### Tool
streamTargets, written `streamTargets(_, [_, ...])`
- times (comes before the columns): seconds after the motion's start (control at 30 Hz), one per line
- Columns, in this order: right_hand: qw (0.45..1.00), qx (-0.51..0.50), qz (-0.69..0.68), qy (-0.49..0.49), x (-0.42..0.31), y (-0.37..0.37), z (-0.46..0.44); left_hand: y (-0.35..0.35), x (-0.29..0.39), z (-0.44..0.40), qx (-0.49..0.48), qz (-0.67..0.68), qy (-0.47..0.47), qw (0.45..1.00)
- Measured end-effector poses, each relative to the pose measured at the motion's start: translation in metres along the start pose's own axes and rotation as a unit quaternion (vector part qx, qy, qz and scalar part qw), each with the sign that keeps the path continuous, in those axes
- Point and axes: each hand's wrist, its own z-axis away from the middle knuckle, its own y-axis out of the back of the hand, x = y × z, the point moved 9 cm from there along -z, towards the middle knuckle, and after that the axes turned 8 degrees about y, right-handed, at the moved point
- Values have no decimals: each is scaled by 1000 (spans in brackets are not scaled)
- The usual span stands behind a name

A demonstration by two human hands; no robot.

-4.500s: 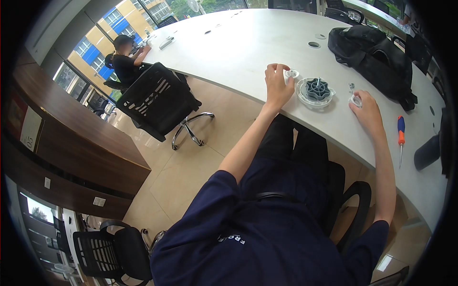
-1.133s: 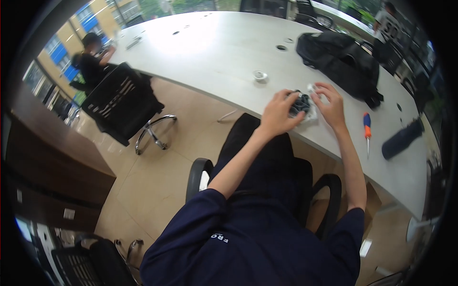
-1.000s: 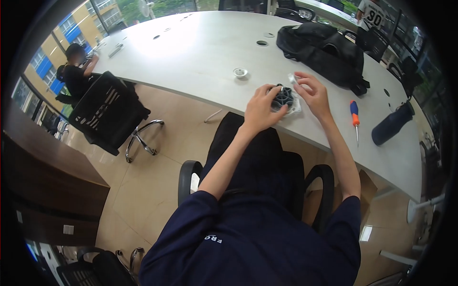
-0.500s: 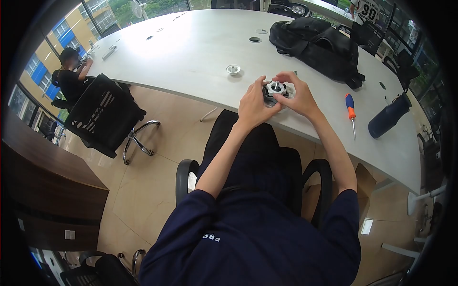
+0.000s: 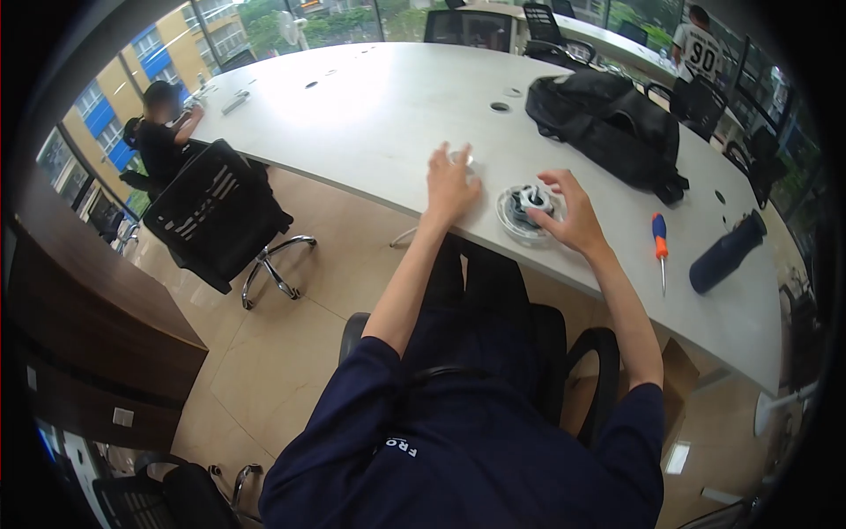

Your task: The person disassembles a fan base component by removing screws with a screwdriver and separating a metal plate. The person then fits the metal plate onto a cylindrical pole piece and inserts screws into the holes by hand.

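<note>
A clear round base with a dark star-shaped part [image 5: 520, 220] rests near the front edge of the white table [image 5: 388, 115]. On top of it sits a white ring-like piece [image 5: 535, 199]. My right hand [image 5: 573, 214] curls around the right side of this white piece, thumb and fingers apart, with the thumb close to it. To the left, my left hand [image 5: 452, 187] has its fingers spread over a small white round part [image 5: 461, 159], which they partly cover. Whether the fingers touch that part is unclear.
A black backpack [image 5: 608, 128] lies behind my right hand. An orange and blue screwdriver [image 5: 660, 240] and a dark bottle [image 5: 727, 253] lie at the right. A person [image 5: 159, 132] sits at the far left beside a black chair [image 5: 216, 207]; another person [image 5: 699, 48] stands at the back right.
My left hand has left the dark assembly and moved left to the small white part. The white ring-like piece remains at the assembly, with my right hand beside it, its fingers wider apart.
</note>
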Motion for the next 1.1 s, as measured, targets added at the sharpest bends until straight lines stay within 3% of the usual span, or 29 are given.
streamTargets(0.17, [999, 34, -7, -4, 2, 7, 1, -5, 5, -6, -56, -31, 12, 998])
streamTargets(0.27, [999, 34, 1, -2, 6, 8, 2, 10, 17, -1, -23, 74, -17, 997])
streamTargets(0.33, [998, 50, 17, 16, 2, 10, 1, 10, 19, 5, -90, 347, 29, 933])
streamTargets(0.37, [997, 67, 32, 32, -1, 13, 1, 15, 25, 12, -88, 348, 25, 933])
streamTargets(0.43, [992, 78, 54, 88, -18, 21, 0, 40, 53, 34, -38, 366, -82, 926])
streamTargets(0.57, [966, 77, 84, 232, -68, 22, 5, 58, 97, 69, -95, 375, -56, 920])
streamTargets(0.7, [951, 72, 110, 280, -80, 12, 10, 54, 120, 79, -136, 294, -27, 946])
streamTargets(0.87, [961, 87, 82, 248, -76, 17, 10, 52, 119, 78, -137, 269, -17, 953])
streamTargets(0.93, [966, 89, 69, 233, -73, 20, 9, 54, 123, 81, -165, 360, -41, 917])
streamTargets(1.07, [977, 139, 22, 159, -42, 44, 7, 58, 114, 75, -145, 380, -8, 913])
streamTargets(1.1, [979, 172, -64, 87, -18, 53, 5, 69, 103, 70, -19, 386, -27, 922])
